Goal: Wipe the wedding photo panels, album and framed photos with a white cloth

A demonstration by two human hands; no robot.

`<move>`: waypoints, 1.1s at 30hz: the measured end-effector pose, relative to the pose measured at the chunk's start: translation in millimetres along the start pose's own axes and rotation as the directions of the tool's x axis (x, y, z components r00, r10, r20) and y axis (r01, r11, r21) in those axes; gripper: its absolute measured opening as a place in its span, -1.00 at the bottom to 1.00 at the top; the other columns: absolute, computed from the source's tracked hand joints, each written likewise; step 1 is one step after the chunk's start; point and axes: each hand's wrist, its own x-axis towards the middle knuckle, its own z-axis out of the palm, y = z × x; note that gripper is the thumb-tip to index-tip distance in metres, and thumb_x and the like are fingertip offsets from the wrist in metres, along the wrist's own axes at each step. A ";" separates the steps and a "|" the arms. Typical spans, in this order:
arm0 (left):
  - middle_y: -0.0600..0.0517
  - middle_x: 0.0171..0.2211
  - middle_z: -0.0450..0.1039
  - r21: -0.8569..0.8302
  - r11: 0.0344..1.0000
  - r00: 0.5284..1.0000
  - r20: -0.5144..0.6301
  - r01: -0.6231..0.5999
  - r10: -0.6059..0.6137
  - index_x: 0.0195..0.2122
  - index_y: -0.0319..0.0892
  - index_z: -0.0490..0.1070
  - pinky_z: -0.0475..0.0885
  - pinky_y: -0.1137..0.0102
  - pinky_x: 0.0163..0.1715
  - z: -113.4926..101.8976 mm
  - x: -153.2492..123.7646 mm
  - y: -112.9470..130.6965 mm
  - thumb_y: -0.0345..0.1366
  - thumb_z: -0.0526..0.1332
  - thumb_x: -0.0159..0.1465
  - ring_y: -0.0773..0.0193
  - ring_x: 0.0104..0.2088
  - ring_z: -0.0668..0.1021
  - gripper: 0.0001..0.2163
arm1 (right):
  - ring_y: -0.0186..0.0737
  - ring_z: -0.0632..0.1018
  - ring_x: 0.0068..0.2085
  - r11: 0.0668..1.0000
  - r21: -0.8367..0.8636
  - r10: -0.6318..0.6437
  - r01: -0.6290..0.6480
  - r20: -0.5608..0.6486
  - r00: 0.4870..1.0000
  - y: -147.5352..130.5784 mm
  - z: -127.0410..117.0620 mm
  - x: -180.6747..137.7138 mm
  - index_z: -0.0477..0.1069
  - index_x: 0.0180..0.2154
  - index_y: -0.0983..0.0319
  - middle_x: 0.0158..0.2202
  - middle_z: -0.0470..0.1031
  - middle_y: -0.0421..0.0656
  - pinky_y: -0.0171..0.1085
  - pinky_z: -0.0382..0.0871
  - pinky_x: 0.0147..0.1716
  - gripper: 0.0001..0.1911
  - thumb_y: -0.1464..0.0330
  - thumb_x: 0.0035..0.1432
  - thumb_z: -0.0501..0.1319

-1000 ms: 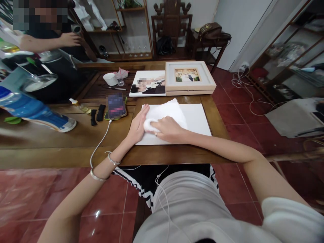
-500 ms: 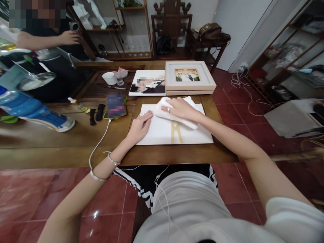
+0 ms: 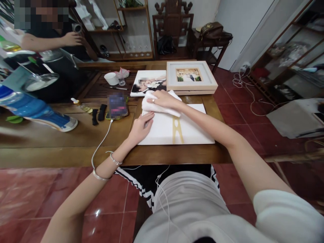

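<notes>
A white rectangular panel point(image 3: 194, 131) with a yellowish mark point(image 3: 177, 131) on its face lies flat at the table's front edge. My right hand point(image 3: 163, 99) is closed on a white cloth point(image 3: 149, 104) and presses it on the panel's upper left part. On the panel's left edge rests my left hand point(image 3: 141, 127), fingers stretched out and holding nothing, close below the cloth. Just behind the panel are a photo print point(image 3: 149, 79) and a pale wooden picture frame point(image 3: 212, 84) with a small photo inside.
To the left lie a phone point(image 3: 117, 106) on a white cable, two black strips point(image 3: 102, 112), a dropper bottle point(image 3: 82, 106) and a large blue bottle-like pack point(image 3: 37, 109). A white cup point(image 3: 111, 78) stands farther back. Another person point(image 3: 58, 40) is at the far left.
My right hand has slid the cloth leftward and slightly away across the panel, uncovering more of the yellowish mark. My left hand has stayed on the panel's left edge.
</notes>
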 end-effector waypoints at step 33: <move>-0.17 0.26 0.35 0.049 0.999 0.999 0.032 0.003 -0.005 0.16 -0.24 0.44 0.16 0.09 0.34 -0.4 -1.2 -2.1 -0.13 0.08 0.36 0.03 0.32 0.33 -0.56 | 0.01 0.47 -0.27 0.946 0.006 0.316 -0.324 -0.245 0.917 81.4 -38.7 -152.1 0.26 -0.48 0.15 -0.39 0.49 -0.07 -0.16 0.20 -0.22 -0.63 0.08 0.28 0.06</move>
